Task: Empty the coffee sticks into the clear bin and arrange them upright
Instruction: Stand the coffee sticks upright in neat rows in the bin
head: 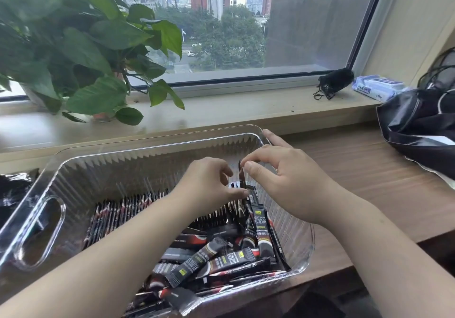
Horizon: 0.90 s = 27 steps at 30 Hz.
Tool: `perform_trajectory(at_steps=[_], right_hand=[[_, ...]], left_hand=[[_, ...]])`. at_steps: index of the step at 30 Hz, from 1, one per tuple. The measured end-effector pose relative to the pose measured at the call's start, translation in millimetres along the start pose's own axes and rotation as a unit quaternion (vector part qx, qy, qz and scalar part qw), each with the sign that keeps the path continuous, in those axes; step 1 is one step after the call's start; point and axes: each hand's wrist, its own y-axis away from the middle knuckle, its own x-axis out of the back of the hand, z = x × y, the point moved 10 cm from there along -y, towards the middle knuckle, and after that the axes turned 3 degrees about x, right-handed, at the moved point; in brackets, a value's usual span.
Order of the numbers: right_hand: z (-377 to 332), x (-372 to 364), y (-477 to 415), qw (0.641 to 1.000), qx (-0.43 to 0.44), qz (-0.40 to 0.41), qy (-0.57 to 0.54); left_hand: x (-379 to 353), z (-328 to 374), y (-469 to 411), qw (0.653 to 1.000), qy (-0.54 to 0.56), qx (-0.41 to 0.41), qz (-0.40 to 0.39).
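A clear ribbed bin [147,155] with cut-out handles stands on the wooden desk. Inside, a row of black coffee sticks [118,211] stands upright along the left and middle. Several more sticks [221,258] lie loose in a heap at the near right. My right hand [288,182] pinches the top of one upright stick [240,175] between thumb and forefinger, over the bin's right part. My left hand [206,184] is right beside it, fingers curled, thumb against the standing sticks below; what it holds is hidden.
A potted green plant [81,54] stands on the windowsill at the left. A black bag [418,125] lies on the desk at the right, with a wipes pack [376,87] and a small black pouch [336,80] on the sill. A black wrapper [14,189] lies left of the bin.
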Motion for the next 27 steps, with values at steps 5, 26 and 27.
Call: perform_trajectory(at_steps=[5, 26, 27], right_hand=[[-0.6, 0.4, -0.5, 1.000, -0.002, 0.000, 0.004], [1.4, 1.0, -1.3, 1.000, 0.002, 0.016, -0.003], [1.1, 0.9, -1.3, 1.000, 0.003, 0.015, -0.003]], left_hand=[[0.9, -5.2, 32.2, 0.994, 0.018, -0.092, -0.054], [-27.7, -0.7, 10.5, 0.985, -0.112, -0.129, 0.039], [-28.8, 2.0, 11.4, 0.983, -0.108, -0.144, 0.039]])
